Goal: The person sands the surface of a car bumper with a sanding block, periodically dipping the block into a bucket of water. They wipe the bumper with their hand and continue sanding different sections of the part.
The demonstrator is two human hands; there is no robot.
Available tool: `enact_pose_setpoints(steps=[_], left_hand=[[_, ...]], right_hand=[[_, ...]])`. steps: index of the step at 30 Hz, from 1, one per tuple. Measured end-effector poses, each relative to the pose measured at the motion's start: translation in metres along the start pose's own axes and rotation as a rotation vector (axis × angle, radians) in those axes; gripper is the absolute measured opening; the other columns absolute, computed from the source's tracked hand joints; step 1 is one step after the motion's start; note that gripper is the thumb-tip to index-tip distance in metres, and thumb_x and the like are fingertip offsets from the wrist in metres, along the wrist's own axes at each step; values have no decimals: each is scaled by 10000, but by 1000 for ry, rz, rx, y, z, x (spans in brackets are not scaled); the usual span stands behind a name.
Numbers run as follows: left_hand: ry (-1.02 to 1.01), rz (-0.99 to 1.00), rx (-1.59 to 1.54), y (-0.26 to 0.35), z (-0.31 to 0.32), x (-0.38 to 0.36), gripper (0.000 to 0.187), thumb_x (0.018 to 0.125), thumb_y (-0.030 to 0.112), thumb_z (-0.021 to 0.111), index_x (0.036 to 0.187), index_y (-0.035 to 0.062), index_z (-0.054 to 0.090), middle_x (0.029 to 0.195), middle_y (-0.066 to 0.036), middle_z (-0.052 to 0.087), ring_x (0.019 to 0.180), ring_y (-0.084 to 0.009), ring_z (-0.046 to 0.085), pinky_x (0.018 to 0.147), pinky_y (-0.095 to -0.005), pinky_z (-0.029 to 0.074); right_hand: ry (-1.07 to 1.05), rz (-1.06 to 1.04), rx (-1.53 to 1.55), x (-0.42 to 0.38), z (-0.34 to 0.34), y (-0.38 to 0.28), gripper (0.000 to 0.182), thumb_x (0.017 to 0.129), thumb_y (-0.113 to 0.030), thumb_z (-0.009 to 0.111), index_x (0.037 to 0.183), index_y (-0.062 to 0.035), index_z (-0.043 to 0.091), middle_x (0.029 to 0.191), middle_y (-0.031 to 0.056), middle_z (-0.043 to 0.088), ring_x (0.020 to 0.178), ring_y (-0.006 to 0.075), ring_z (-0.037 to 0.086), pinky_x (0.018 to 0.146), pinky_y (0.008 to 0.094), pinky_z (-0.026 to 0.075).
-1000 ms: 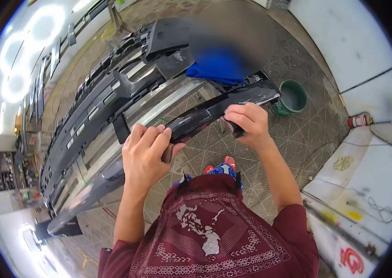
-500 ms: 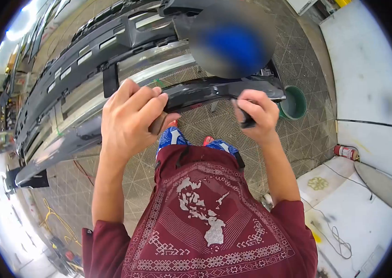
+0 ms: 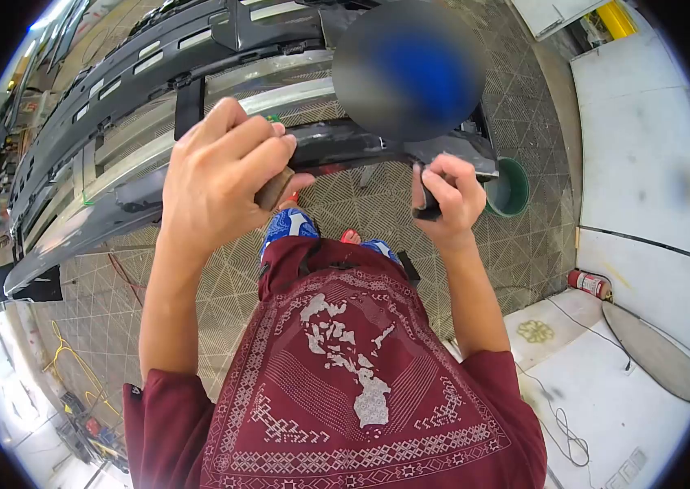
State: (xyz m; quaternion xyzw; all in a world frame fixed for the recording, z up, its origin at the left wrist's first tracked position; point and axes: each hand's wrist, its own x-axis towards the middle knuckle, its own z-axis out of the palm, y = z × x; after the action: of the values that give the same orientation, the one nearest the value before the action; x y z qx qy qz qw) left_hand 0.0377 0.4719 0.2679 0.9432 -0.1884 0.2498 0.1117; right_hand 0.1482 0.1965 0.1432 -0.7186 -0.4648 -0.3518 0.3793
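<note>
A dark car bumper [image 3: 331, 148] lies across the upper part of the head view, its glossy lower strip running between my two hands. My left hand [image 3: 219, 175] is closed around a brown block [image 3: 273, 189] in front of this strip, fingers curled over and thumb below. On the right, my right hand [image 3: 452, 198] pinches a small black piece [image 3: 427, 208] close to the strip's near edge. The exact kind of either held piece is hidden by the fingers.
A green bucket [image 3: 509, 188] stands on the patterned floor by the bumper's right end. A red cylinder [image 3: 589, 284] lies beside the white wall. Cables [image 3: 565, 436] trail on the white surface at right. A blurred round patch covers part of the bumper.
The view has shifted a little, so the bumper and both hands appear slightly further left. Both hands keep their hold on their pieces near the strip.
</note>
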Motion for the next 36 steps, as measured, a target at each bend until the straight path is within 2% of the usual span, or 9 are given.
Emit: enact_pose_setpoints(steps=[3, 9, 11, 16, 19, 20, 27, 31, 36], left_hand=[[4, -1, 1, -2, 3, 0, 482, 626, 271, 966, 985, 54, 728, 939, -56, 747, 768, -270, 599, 624, -381, 521], [3, -1, -9, -2, 4, 0, 500, 605, 259, 968, 996, 55, 732, 932, -59, 744, 760, -270, 595, 620, -381, 519], [7, 5, -12, -3, 3, 1, 498, 608, 261, 968, 995, 57, 730, 928, -56, 742, 762, -270, 595, 620, -377, 518], [33, 13, 9, -3, 2, 2, 483, 628, 277, 961, 989, 57, 728, 930, -51, 739, 772, -272, 602, 630, -377, 529], [53, 32, 13, -5, 4, 1, 485, 635, 296, 955, 997, 63, 729, 927, -49, 735, 779, -270, 610, 633, -379, 533], [45, 28, 0, -3, 4, -1, 485, 633, 294, 955, 996, 66, 728, 927, -45, 735, 778, -270, 609, 633, -378, 533], [63, 29, 7, -5, 4, -1, 464, 639, 299, 953, 969, 71, 721, 913, -25, 725, 781, -264, 601, 626, -377, 526], [66, 20, 7, -6, 5, -4, 450, 678, 359, 924, 962, 77, 717, 892, -20, 711, 792, -267, 606, 623, -385, 527], [82, 28, 4, -8, 7, -8, 432, 693, 362, 910, 958, 81, 716, 882, -21, 702, 816, -276, 613, 646, -393, 537]], right_hand=[[90, -35, -2, 4, 11, 3, 446, 783, 91, 853, 1105, -93, 606, 958, 103, 668, 611, 193, 604, 516, 291, 467], [33, -4, -27, -9, 8, 10, 439, 790, 88, 854, 1106, -87, 604, 949, 109, 671, 618, 199, 618, 525, 297, 482], [124, -32, -37, -3, 18, 7, 397, 751, -50, 884, 1067, -110, 651, 953, 70, 676, 639, 216, 611, 533, 333, 482], [70, 69, -27, -10, 4, 3, 359, 773, -31, 868, 1041, -115, 644, 946, 73, 677, 697, 236, 657, 560, 355, 507], [39, 3, -1, 14, 10, 2, 376, 750, -31, 873, 1036, -111, 642, 935, 77, 676, 705, 249, 670, 587, 354, 521], [-50, 25, 25, 15, -1, 3, 390, 810, -2, 892, 1064, -81, 607, 925, 98, 689, 713, 232, 689, 602, 337, 549], [-177, 150, 60, 42, -14, -7, 294, 766, -46, 873, 966, -81, 660, 941, 79, 693, 756, 280, 708, 632, 386, 549], [-318, 217, 79, 42, -31, 0, 254, 802, -53, 862, 952, -80, 659, 924, 89, 694, 771, 298, 712, 636, 391, 548], [-299, 224, 116, 47, -26, -6, 238, 823, -49, 857, 946, -73, 655, 918, 97, 694, 771, 297, 710, 653, 386, 555]])
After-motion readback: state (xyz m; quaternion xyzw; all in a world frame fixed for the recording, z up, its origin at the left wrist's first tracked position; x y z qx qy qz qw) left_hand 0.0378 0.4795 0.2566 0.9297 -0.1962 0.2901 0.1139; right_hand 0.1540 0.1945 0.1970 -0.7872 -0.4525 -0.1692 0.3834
